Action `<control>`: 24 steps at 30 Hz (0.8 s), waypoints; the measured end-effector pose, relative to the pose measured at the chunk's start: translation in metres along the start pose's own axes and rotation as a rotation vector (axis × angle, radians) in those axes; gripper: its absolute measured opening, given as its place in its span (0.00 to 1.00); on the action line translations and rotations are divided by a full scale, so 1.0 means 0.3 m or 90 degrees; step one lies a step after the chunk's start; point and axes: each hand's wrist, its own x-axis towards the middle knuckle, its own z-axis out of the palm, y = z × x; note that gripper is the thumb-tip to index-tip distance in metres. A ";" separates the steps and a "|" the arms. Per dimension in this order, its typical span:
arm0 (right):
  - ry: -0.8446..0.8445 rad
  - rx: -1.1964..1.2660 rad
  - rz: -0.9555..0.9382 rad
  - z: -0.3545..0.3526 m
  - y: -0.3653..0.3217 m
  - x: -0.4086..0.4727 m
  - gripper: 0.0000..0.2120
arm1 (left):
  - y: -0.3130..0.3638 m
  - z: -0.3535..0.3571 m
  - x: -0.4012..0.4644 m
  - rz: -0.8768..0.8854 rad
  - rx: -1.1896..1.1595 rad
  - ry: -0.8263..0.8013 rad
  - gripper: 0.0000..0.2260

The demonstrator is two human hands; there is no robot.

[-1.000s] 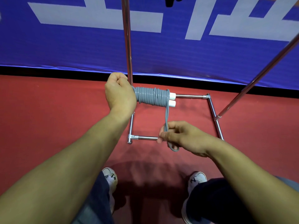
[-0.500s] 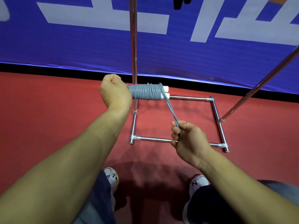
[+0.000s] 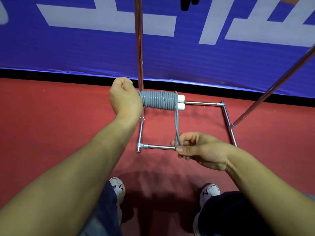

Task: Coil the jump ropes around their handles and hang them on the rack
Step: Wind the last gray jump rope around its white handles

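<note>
arms: we see both forearms bare, no sleeves, watch or rings
left hand: bare, ungloved
right hand: bare, short nails
legs: dark navy trousers at 5 and 7 o'clock
feet: white sneakers with black markings, toes toward 12 o'clock

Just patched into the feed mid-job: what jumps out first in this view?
Center frame, the left hand grips two white-tipped handles wrapped tight in grey jump rope. Below that, the right hand pinches the last loop of rope hanging from the coil. Behind them, the chrome rack stands on red floor against a blue banner.
</note>
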 end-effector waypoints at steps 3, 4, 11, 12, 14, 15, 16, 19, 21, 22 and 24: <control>0.029 -0.150 0.000 0.001 0.001 0.016 0.10 | 0.001 0.004 -0.015 0.024 -0.006 -0.019 0.15; 0.048 -0.172 0.012 0.007 0.001 0.022 0.07 | 0.001 0.006 -0.021 0.024 -0.015 -0.023 0.15; 0.242 -0.095 0.025 0.060 0.052 0.112 0.14 | -0.009 0.023 -0.019 -0.041 -0.078 -0.002 0.15; 0.300 -0.147 -0.009 0.062 0.061 0.121 0.13 | -0.013 0.021 -0.007 -0.064 -0.080 0.013 0.14; 0.407 -0.216 -0.072 0.063 0.070 0.130 0.12 | -0.023 0.016 0.020 -0.110 -0.090 0.043 0.14; 0.431 -0.199 -0.092 0.066 0.071 0.130 0.11 | -0.027 0.014 0.034 -0.131 -0.101 0.058 0.14; 0.438 -0.132 -0.105 0.072 0.068 0.129 0.11 | -0.029 0.011 0.047 -0.148 -0.114 0.072 0.14; 0.450 0.141 -0.132 0.084 0.054 0.126 0.14 | -0.028 0.003 0.069 -0.172 -0.125 0.099 0.14; 0.469 0.223 -0.118 0.081 0.047 0.125 0.14 | -0.026 0.001 0.065 -0.163 -0.106 0.096 0.13; 0.463 0.234 -0.109 0.079 0.047 0.122 0.14 | -0.025 0.001 0.062 -0.159 -0.098 0.093 0.13; 0.422 0.149 -0.109 0.069 0.047 0.105 0.13 | -0.026 -0.001 0.060 -0.159 -0.089 0.092 0.13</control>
